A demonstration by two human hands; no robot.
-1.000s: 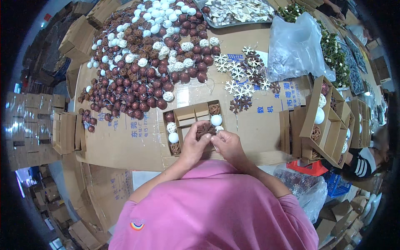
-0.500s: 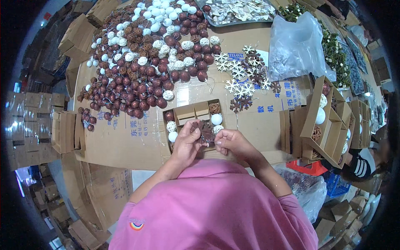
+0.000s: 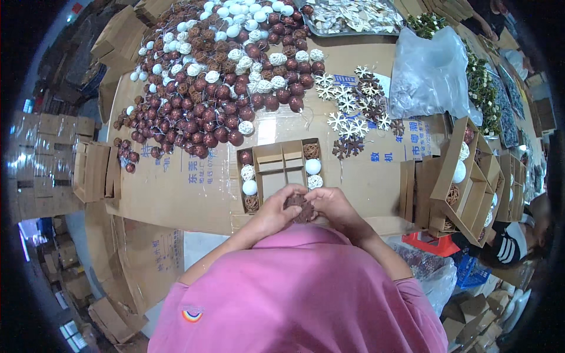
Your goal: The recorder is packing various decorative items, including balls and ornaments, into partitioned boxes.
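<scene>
Both hands, left hand (image 3: 275,210) and right hand (image 3: 332,207), pinch a brown snowflake (image 3: 300,207) together at centre frame, just below the divided box (image 3: 281,172), whose side cells hold balls while its middle cells look bare.

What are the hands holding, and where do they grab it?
Both hands, left hand and right hand, pinch a brown snowflake ornament by its side edges.
</scene>
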